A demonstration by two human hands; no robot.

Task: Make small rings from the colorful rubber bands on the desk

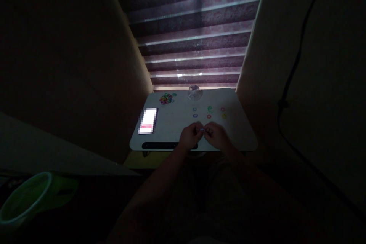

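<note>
Above the near part of the white lap table (243, 137), my left hand (191, 135) and my right hand (216, 135) meet fingertip to fingertip. Pinched between them is a small pale bluish band (202, 130), mostly covered by the fingers. Just beyond lie small elastic bands: two bluish ones on the left, a green one (210, 109) and a red one (209, 116) in the middle, a pinkish one (223, 109) and a yellow one (224, 116) on the right. A heap of multicoloured bands (166, 99) rests at the far left.
A clear round container (195, 93) stands at the table's back edge. To the left lies a phone with a lit screen (148, 121). A dark slot strip (160, 145) runs along the front edge. Blinds (194, 45) cover the window; a green bucket (37, 198) is at lower left.
</note>
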